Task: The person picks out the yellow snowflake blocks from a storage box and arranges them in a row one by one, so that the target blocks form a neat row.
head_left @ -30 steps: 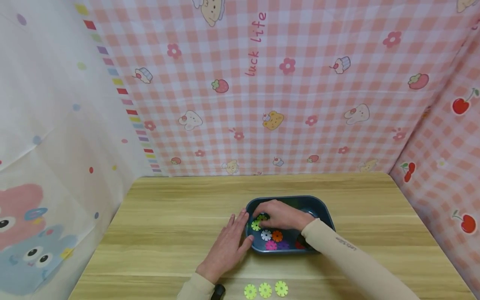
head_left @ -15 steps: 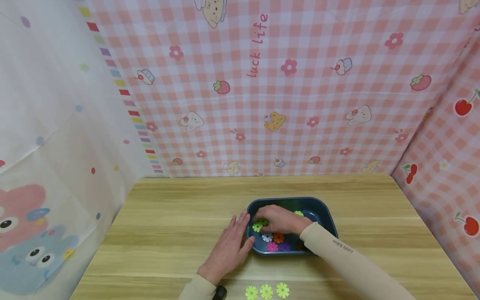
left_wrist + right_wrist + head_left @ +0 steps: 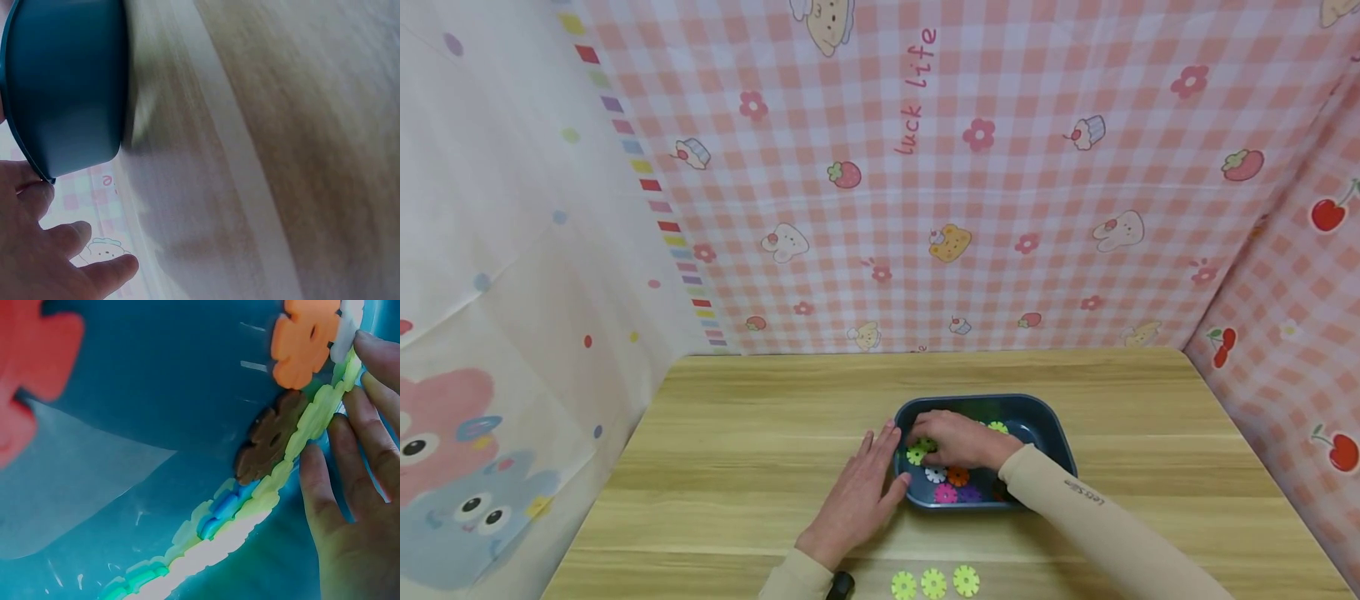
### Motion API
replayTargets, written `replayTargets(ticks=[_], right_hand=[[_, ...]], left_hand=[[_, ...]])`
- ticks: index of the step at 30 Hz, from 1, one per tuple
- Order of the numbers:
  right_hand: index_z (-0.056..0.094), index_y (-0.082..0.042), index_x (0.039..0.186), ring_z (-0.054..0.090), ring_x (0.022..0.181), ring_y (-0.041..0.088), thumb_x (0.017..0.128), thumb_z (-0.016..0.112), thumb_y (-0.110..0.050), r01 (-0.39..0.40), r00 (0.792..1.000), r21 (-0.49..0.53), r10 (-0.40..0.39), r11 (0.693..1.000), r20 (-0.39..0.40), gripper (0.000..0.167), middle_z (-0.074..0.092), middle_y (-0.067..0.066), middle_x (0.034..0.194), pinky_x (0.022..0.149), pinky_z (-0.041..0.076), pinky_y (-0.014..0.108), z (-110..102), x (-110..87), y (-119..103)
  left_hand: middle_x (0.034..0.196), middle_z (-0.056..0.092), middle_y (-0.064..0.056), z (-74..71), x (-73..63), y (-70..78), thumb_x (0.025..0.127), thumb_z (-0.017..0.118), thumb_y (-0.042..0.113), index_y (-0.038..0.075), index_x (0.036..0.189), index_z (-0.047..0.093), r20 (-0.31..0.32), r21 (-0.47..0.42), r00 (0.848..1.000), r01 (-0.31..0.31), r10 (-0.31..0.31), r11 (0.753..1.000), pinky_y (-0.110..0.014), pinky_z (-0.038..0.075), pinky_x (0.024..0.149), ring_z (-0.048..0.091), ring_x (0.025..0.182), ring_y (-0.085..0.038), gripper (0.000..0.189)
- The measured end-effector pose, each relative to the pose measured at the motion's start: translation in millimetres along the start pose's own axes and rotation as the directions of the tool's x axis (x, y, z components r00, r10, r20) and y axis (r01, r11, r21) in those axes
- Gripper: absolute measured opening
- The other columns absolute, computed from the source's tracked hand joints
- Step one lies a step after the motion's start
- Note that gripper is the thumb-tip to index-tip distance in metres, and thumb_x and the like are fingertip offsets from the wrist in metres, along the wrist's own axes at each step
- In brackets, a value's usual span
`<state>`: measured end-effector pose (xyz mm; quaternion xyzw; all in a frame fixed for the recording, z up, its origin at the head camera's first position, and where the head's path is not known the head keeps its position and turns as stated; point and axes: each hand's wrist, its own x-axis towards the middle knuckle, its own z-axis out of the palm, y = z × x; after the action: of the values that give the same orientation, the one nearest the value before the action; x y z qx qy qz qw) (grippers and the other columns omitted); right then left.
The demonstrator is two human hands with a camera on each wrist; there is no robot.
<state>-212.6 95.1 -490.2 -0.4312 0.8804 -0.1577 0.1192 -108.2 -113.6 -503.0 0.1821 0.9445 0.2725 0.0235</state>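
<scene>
A dark blue tray holds several notched plastic snowflake discs. My right hand reaches into its left end, fingers bent down and thumb opposite, pinching a yellow-green snowflake disc. In the right wrist view, my fingers and thumb are at a chain-like row of yellow-green discs, beside a brown disc and an orange disc. My left hand lies with fingers extended against the tray's left side; in the left wrist view, fingertips meet the rim.
Three yellow-green discs lie in a row near the table's front edge. White, pink and purple discs lie in the tray. A checked cloth hangs behind the wooden table.
My right hand has shifted slightly within the tray, and a yellow-green disc behind its wrist has come into view. The left hand stays at the tray's side.
</scene>
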Motion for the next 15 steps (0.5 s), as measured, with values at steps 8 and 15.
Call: replayTargets(ticks=[8,15], right_hand=[[0.075,-0.012,0.122,0.062,0.119,0.021,0.094,0.079,-0.021,-0.016,1.000,-0.028,0.016,0.999,0.006,0.030,0.067,0.003,0.126,0.109,0.050,0.043,1.7,1.2,0.1],[0.076,-0.014,0.122,0.062,0.112,0.017,0.093,0.079,-0.025,-0.018,1.000,-0.046,0.017,0.999,-0.012,0.031,0.067,0.001,0.122,0.106,0.052,0.041,0.8,-0.1,-0.5]], left_hand=[[0.173,0.017,-0.002,-0.4,0.4,0.1,0.110,0.046,0.040,0.013,0.166,0.026,0.004,-0.005,1.000,0.005,-0.005,1.000,-0.066,0.032,0.117,0.020,0.156,-0.038,0.065],[0.173,0.017,-0.002,-0.3,-0.4,0.4,0.110,0.046,0.040,0.013,0.165,0.026,0.005,-0.013,1.000,0.008,-0.008,1.000,-0.067,0.031,0.117,0.020,0.156,-0.038,0.064]])
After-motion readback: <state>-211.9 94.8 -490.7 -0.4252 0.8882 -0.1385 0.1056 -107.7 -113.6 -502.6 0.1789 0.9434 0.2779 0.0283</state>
